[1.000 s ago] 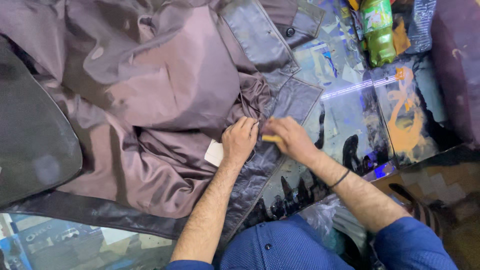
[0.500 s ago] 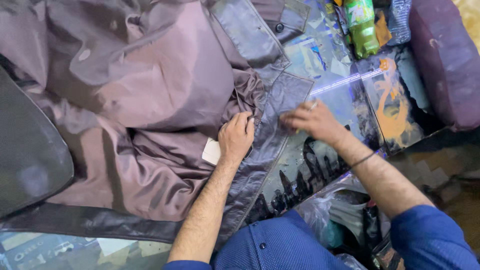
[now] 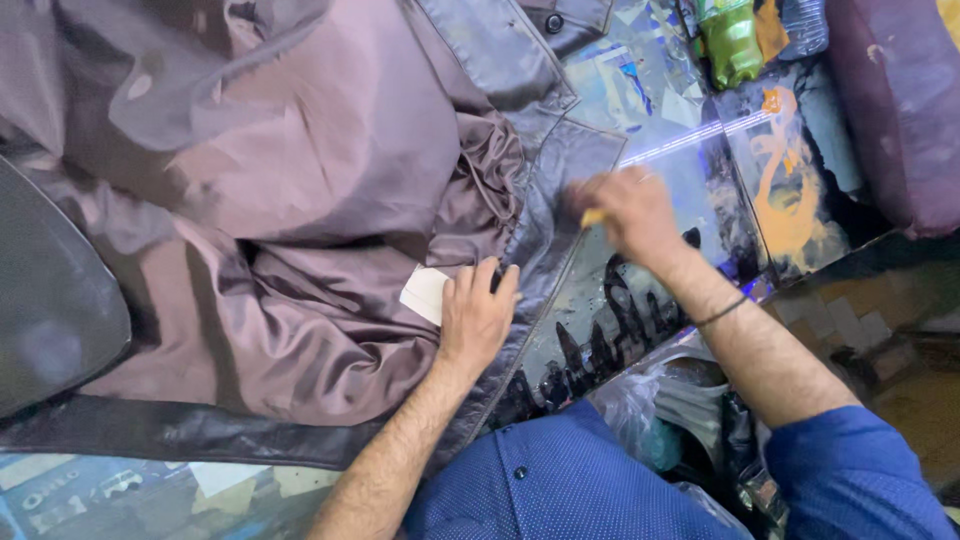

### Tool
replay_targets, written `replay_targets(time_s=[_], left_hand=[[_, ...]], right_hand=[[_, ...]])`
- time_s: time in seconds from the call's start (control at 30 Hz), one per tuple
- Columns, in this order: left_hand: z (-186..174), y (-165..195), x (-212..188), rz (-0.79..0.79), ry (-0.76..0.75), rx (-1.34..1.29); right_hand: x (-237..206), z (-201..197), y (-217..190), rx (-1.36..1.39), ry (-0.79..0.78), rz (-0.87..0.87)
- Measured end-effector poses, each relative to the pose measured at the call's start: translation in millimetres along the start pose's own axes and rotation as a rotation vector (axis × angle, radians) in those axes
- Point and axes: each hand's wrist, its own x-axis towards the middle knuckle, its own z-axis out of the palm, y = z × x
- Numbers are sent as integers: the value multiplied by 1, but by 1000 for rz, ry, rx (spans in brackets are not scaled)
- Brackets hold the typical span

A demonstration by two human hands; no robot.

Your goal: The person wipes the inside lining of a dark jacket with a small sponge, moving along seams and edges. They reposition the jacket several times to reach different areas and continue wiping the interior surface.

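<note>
A dark leather jacket [image 3: 560, 170] lies spread open, its shiny brown-purple lining [image 3: 300, 180] facing up. My left hand [image 3: 475, 315] presses flat on the lining near the jacket's front edge, next to a small white label [image 3: 425, 293]. My right hand [image 3: 625, 210] is blurred, just right of the leather edge, pinching a small yellow object [image 3: 592, 217]. A thin dark band circles that wrist.
The jacket rests on a glass-topped table [image 3: 700, 180] with colourful pictures under the glass. A green bottle [image 3: 730, 40] lies at the top right, a purple cushion [image 3: 900, 100] at the far right, a dark rounded pad [image 3: 50, 300] at the left. Plastic bags [image 3: 650, 410] sit below.
My right hand has moved rightward and up, off the jacket's edge, with the small yellow object. My left hand stayed pressed on the lining.
</note>
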Motion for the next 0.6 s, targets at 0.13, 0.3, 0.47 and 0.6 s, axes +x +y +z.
replay_targets(time_s=[0.13,0.3,0.47,0.6], left_hand=[[11,-18,-12,-193,23,-177],[18,-32,-16,-366,80,-488],[15,-33,-17,-429,69,-610],[16,-36,-17,-445,45,-606]], right_hand=[[-12,-13,-40,62,-58,-3],[-18,-27,-103,238,-113,-132],[-18,-13,-116,223,44,-134],[-10,-2,-107,397,57,-255]])
